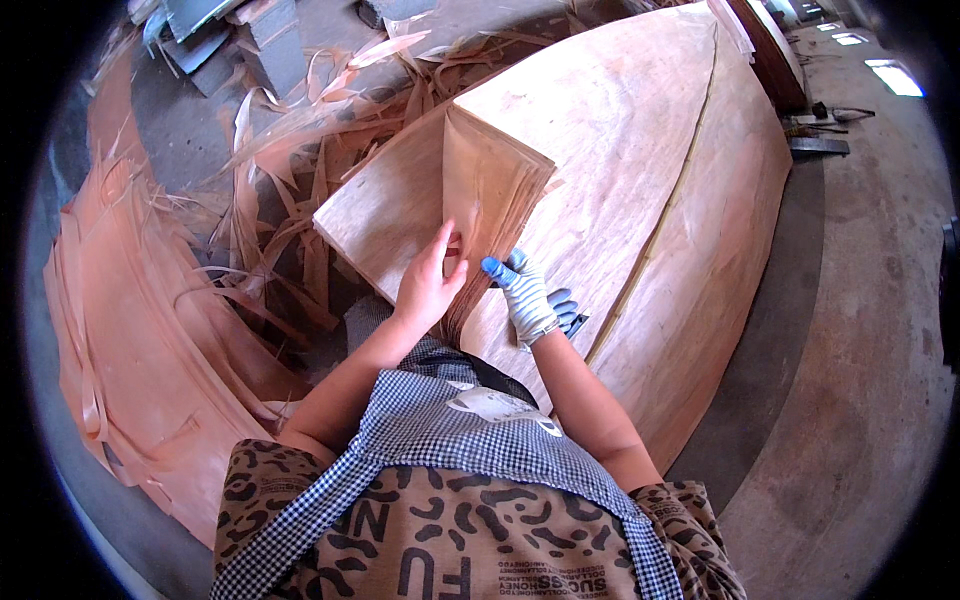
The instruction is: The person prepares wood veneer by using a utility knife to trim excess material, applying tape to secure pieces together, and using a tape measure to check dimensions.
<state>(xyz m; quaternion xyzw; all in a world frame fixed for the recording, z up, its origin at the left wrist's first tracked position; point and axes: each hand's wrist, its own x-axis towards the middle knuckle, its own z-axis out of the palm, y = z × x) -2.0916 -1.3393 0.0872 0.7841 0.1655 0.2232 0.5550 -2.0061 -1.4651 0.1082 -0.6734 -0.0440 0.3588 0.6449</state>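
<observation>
A thick bundle of thin wood veneer sheets [500,185] stands tilted in front of me, fanned open like a book. One part leans left as a pale flap [385,195]. My bare left hand [428,285] rests against the inner face of the upright sheets, fingers stretched and thumb apart. My right hand [528,298], in a white and blue glove, has its thumb at the right edge of the bundle. Its other fingers curl around a small dark object [578,325], mostly hidden, whose kind I cannot make out.
Under and right of the bundle lies a broad stack of pale veneer [650,160] with a dark lengthwise split. Reddish veneer strips [150,340] heap at the left, with torn scraps [290,160] behind. Grey blocks [265,45] stand far left; metal pieces [820,145] lie on the floor far right.
</observation>
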